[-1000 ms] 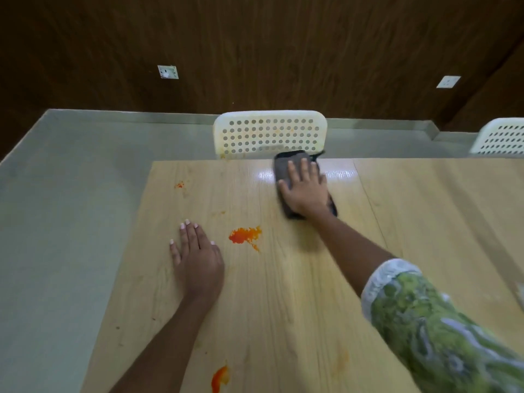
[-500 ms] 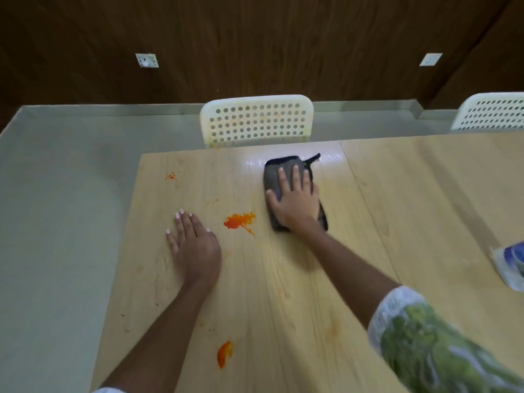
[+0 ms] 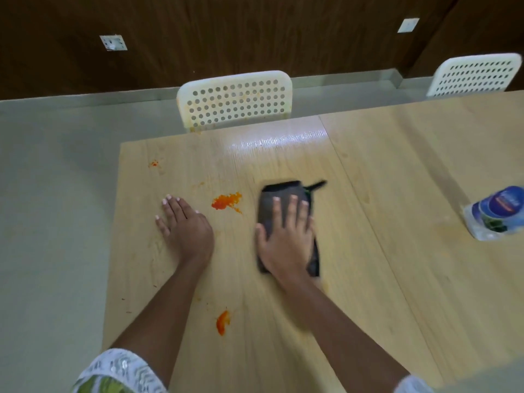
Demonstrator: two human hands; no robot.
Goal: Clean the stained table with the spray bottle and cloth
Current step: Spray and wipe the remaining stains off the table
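Hands first: right hand (image 3: 286,239) is flat on top of the dark grey cloth (image 3: 283,194), fingers straight and a bit spread, pressing it down onto the light wooden table (image 3: 368,279). Cloth sticks out past the fingertips and down the hand's right side, with a little dark tab poking off its far corner. Left hand (image 3: 184,225) is planted palm-down on the bare wood, fingers straight and close together, holding nothing.

Between the two hands, near the fingertips, sits the biggest orange stain (image 3: 226,201) — not touching the cloth, just beside it. Another orange blob (image 3: 222,321) lies between the forearms, closer to the body. A tiny orange speck (image 3: 154,164) is out past the left hand, toward the far corner, with faint smears near it.

Way off to the right of the right hand is a clear plastic bottle with a blue label (image 3: 496,212) — kinda blurry, can't tell if it's the sprayer. Beyond the fingertips, a white perforated chair (image 3: 235,100), and a second chair (image 3: 476,75) further right.
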